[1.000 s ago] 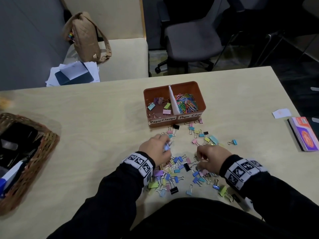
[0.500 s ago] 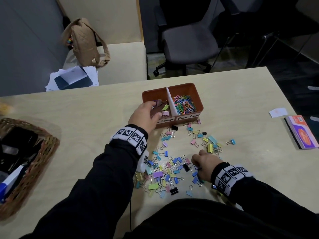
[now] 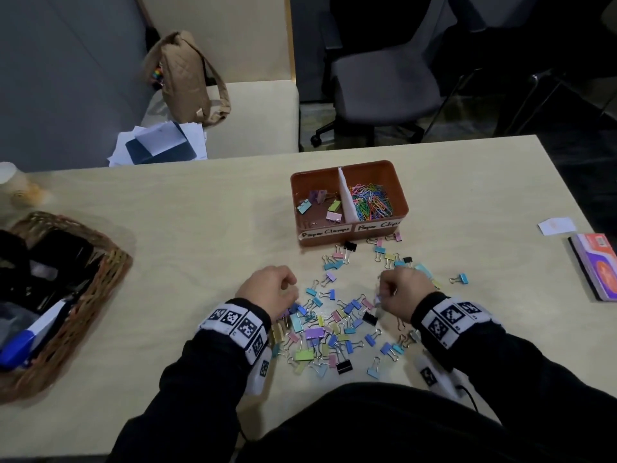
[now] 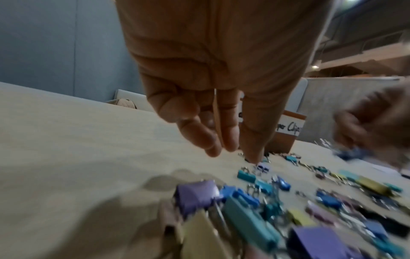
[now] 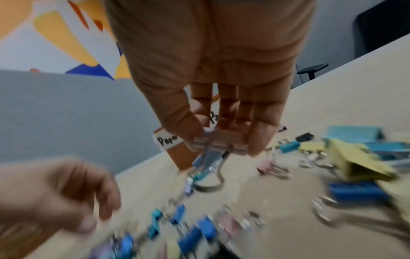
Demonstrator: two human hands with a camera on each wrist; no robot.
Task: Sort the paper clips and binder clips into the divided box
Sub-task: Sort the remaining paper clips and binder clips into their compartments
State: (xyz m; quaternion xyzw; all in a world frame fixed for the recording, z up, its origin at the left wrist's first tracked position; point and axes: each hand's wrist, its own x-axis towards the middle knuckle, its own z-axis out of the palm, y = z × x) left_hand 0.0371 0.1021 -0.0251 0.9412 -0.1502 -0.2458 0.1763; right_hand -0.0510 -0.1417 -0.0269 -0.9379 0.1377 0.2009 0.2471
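Note:
The brown divided box stands on the table past the pile. Its left compartment holds several binder clips; its right one holds coloured paper clips. A scatter of coloured binder clips lies between my hands. My left hand hovers over the pile's left edge; in the left wrist view its fingers hang down and hold nothing. My right hand is over the pile's right side. It pinches a pale pink binder clip between thumb and fingers, wire handles dangling.
A wicker basket with dark items sits at the table's left edge. A colourful flat pack and a white paper slip lie at the right. Beyond the table are a tan bag, papers and an office chair.
My left hand reached into the box's left compartment and has come back to the pile, holding nothing. My right hand has lifted a binder clip from the pile.

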